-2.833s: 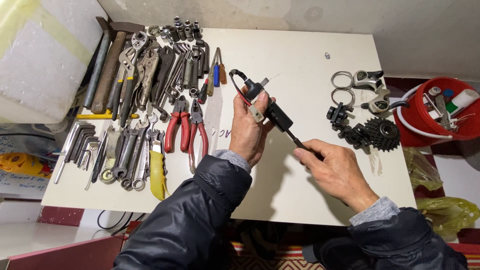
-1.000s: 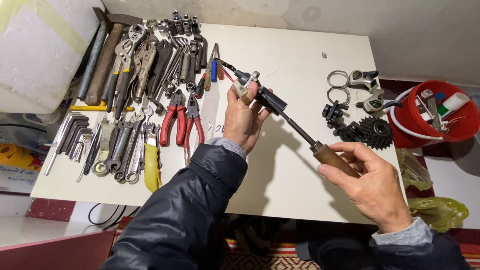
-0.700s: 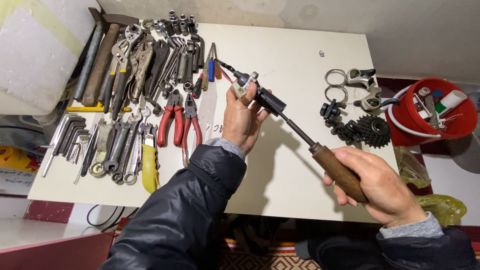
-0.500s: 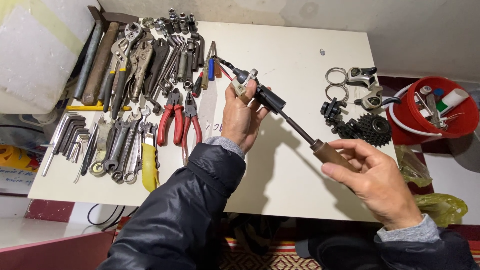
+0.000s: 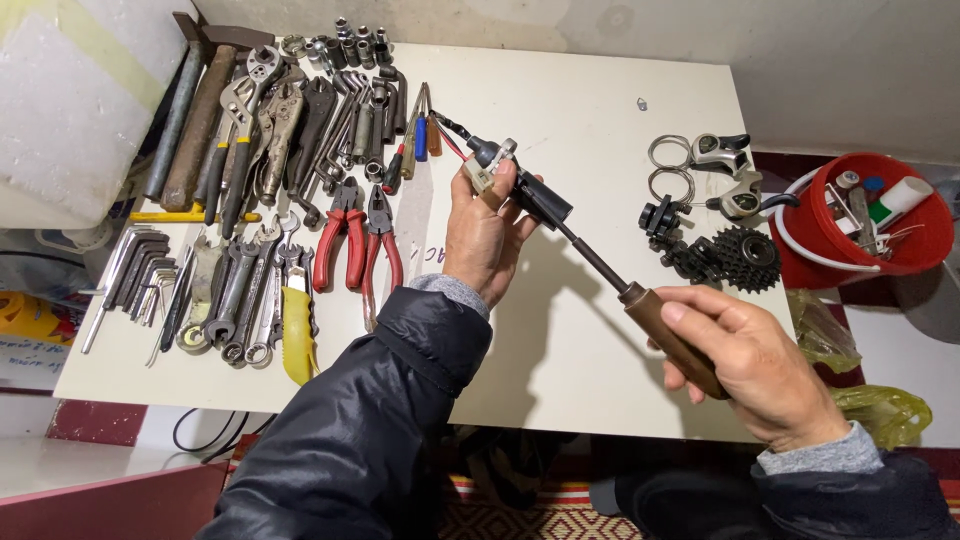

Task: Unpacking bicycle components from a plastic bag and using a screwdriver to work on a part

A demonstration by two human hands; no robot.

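Above the white table [image 5: 600, 110], the left hand [image 5: 485, 235] grips a small black component with red wires [image 5: 492, 165]; the right hand [image 5: 750, 360], at four o'clock from it, is closed on the brown handle of a long-shafted driver [image 5: 610, 275]. Keeping shaft and socket in line, with the left hand braced, should prevent slipping. Pliers [image 5: 358, 240] lie at nine o'clock.

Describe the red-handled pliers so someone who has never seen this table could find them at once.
On the white table, look at the crowd of metal tools on its left half. Near the inner edge of that crowd, just left of the left hand, lie the red-handled pliers, jaws pointing away from the person. A second pair lies beside them; their red grips stand out from the grey spanners and the yellow-handled tool.
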